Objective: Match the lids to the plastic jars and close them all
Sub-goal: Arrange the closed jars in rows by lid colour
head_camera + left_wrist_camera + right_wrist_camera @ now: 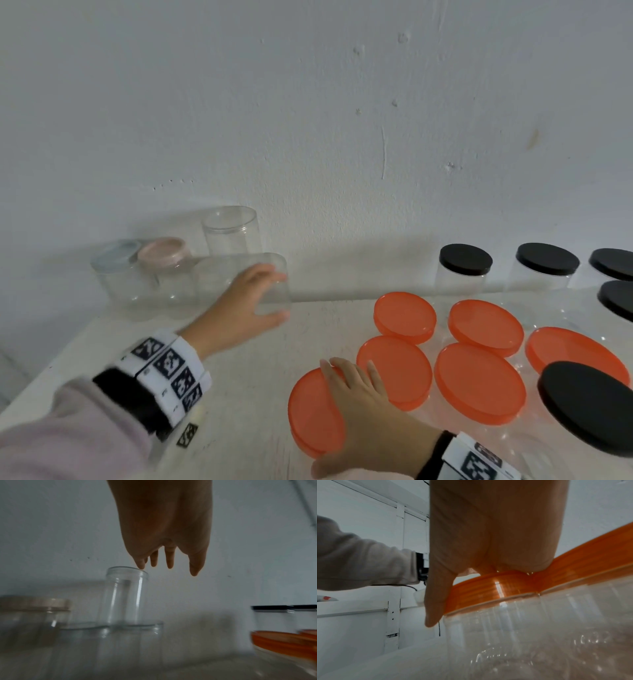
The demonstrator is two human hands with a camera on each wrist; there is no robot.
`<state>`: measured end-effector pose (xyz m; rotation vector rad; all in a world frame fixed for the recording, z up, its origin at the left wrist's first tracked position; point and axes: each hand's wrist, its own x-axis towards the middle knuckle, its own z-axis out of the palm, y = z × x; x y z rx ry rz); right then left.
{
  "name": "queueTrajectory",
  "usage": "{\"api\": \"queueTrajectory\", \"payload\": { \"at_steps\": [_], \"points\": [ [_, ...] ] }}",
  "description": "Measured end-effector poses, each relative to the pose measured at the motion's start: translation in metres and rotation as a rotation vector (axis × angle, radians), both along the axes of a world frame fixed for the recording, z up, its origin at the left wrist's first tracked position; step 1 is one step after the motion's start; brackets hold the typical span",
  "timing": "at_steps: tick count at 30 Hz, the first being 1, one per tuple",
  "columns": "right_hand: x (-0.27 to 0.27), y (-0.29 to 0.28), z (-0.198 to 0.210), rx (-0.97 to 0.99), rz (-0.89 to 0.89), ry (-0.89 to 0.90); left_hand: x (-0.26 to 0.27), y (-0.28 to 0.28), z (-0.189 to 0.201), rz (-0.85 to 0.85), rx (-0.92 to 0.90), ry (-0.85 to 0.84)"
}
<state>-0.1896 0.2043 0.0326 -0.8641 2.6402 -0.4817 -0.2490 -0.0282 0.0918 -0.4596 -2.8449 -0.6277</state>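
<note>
Head view looks down; wrist views sit low, sharing orange lids (pixel 479 382).

Six clear jars with orange lids (pixel 479 382) front right – closed; black-lidded jars (pixel 465 259) behind; lidless tall jar (pixel 230 229) – upright by wall, left.
</note>
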Motion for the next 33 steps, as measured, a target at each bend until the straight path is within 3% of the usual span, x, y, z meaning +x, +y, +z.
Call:
{"api": "queueTrajectory", "payload": {
  "at_steps": [3,5,10,17,28,33],
  "points": [
    [-0.003,0.015,0.004,-0.210,-0.041,-0.086,0.039,0.023,-0.020,-0.153,0.009,-0.169],
    [-0.008,0.029,0.007,-0.314,-0.113,-0.052,0.057,0.038,-0.032,-0.192,0.019,-0.253],
    [-0.017,0.068,0.012,-0.324,-0.313,0.060,0.083,0.065,-0.057,-0.152,-0.079,-0.440],
    [-0.018,0.076,0.003,-0.068,-0.353,-0.007,0.091,0.070,-0.071,-0.046,-0.117,-0.461],
    [-0.010,0.077,0.002,-0.076,-0.428,0.018,0.088,0.066,-0.073,-0.003,-0.028,-0.409],
    [-0.009,0.093,0.013,-0.085,-0.683,0.092,0.079,0.061,-0.073,0.112,0.018,-0.393]
  ]
}}
